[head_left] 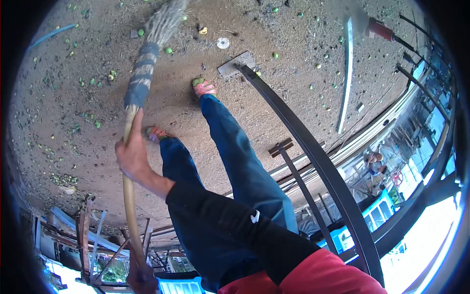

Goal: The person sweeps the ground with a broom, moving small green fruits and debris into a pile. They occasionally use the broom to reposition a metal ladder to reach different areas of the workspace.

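Observation:
A broom of bundled twigs (164, 27) slants down the left side of the view, its bristles spread over the dirt at the top. Dark bands wrap the bundle where it meets a long wooden handle (129, 206). My right hand (134, 154), in a black sleeve that crosses in front of my legs, grips the handle just below the bands, thumb lying along it. Lower down, near the bottom edge, my left hand (142, 278) is in shadow and closed around the handle's other end. Small green fruits (168, 50) and bits of debris lie near the bristles.
A dark metal post (313, 147) on a base plate (227, 68) rises close to my right. A pale strip (346, 73) lies on the dirt beyond it. A white disc (223, 43) lies ahead of my feet. Wooden framing (85, 235) stands behind left; another person (376, 164) is far right.

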### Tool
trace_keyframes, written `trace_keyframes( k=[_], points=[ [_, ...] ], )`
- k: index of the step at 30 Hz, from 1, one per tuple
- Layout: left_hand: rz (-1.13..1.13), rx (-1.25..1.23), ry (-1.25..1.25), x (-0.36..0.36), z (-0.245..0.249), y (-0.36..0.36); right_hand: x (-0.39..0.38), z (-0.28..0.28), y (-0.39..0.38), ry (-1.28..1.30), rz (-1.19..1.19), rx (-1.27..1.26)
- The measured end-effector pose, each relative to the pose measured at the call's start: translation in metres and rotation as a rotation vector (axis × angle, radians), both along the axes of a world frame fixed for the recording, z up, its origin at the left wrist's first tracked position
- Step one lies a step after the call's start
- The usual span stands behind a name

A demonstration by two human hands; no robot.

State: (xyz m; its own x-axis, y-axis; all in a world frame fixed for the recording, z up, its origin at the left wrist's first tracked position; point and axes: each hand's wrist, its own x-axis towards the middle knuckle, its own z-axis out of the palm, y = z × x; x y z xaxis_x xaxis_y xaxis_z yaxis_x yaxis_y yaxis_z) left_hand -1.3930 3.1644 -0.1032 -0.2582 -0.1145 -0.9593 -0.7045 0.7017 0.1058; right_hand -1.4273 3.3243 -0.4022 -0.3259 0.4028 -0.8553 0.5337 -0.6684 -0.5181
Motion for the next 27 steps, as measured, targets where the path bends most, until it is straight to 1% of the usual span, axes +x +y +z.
trace_keyframes(
  k=[2, 3, 4, 6, 7, 8, 9, 11, 12, 13, 14, 15, 16, 17, 18, 19, 20, 21, 22, 24, 25, 26, 27],
  points=[
    [0.153, 0.023, -0.051, 0.027, 0.041, 0.010, 0.014, 0.034, -0.002, 0.045, 0.022, -0.016],
    [0.001, 0.101, -0.023, 0.042, 0.053, 0.000, 0.023, 0.050, 0.002, 0.089, 0.060, -0.044],
    [-0.272, 0.041, -0.047, 0.039, 0.063, 0.010, 0.033, 0.069, 0.022, 0.046, 0.030, -0.127],
    [-0.386, 0.341, 0.039, 0.039, 0.046, 0.017, 0.057, 0.090, 0.063, -0.048, -0.112, -0.182],
    [-0.435, 0.442, 0.038, 0.034, 0.031, 0.022, 0.066, 0.098, 0.092, -0.079, -0.178, -0.150],
    [-0.484, 0.552, 0.039, 0.026, 0.011, 0.030, 0.081, 0.087, 0.110, -0.158, -0.208, -0.049],
    [-0.393, 0.557, -0.232, 0.003, -0.013, 0.042, 0.099, 0.072, 0.125, -0.215, -0.299, 0.028],
    [-0.460, 0.646, -0.474, -0.049, -0.096, 0.085, 0.129, 0.028, 0.157, -0.249, -0.382, 0.135],
    [-0.497, 0.690, -0.593, -0.077, -0.139, 0.110, 0.151, -0.032, 0.180, -0.330, -0.423, 0.239],
    [-0.608, 0.762, -0.472, -0.087, -0.165, 0.129, 0.156, -0.063, 0.189, -0.392, -0.495, 0.244],
    [-0.701, 0.821, -0.339, -0.090, -0.180, 0.129, 0.154, -0.093, 0.195, -0.377, -0.517, 0.161],
    [-0.670, 0.800, -0.332, -0.091, -0.178, 0.110, 0.147, -0.121, 0.189, -0.344, -0.521, 0.065],
    [-0.599, 0.748, -0.321, -0.095, -0.173, 0.088, 0.110, -0.110, 0.162, -0.272, -0.377, 0.130],
    [-0.546, 0.701, -0.300, -0.101, -0.171, 0.069, 0.086, -0.107, 0.133, -0.305, -0.254, 0.148],
    [-0.366, 0.591, -0.363, -0.096, -0.155, 0.038, 0.067, -0.105, 0.092, -0.331, -0.334, 0.173],
    [-0.190, 0.487, -0.426, -0.078, -0.127, 0.000, 0.052, -0.080, 0.055, -0.322, -0.248, 0.067],
    [-0.042, 0.400, -0.408, -0.051, -0.098, -0.031, 0.056, -0.071, 0.014, -0.267, -0.129, 0.089],
    [0.020, 0.332, -0.314, -0.013, -0.069, -0.061, 0.051, -0.045, -0.018, -0.246, -0.018, 0.022],
    [0.071, 0.210, -0.305, 0.017, -0.035, -0.075, 0.049, -0.023, -0.045, -0.317, 0.217, -0.010],
    [0.263, -0.095, -0.183, 0.082, 0.023, -0.076, 0.058, 0.010, -0.099, -0.209, 0.430, -0.076],
    [0.384, -0.141, -0.084, 0.103, 0.043, -0.074, 0.055, 0.028, -0.114, -0.180, 0.542, -0.197],
    [0.515, -0.194, 0.016, 0.120, 0.059, -0.070, 0.062, 0.031, -0.146, -0.115, 0.679, -0.124],
    [0.535, -0.192, 0.024, 0.123, 0.077, -0.063, 0.052, 0.053, -0.155, -0.071, 0.637, -0.293]
  ],
)
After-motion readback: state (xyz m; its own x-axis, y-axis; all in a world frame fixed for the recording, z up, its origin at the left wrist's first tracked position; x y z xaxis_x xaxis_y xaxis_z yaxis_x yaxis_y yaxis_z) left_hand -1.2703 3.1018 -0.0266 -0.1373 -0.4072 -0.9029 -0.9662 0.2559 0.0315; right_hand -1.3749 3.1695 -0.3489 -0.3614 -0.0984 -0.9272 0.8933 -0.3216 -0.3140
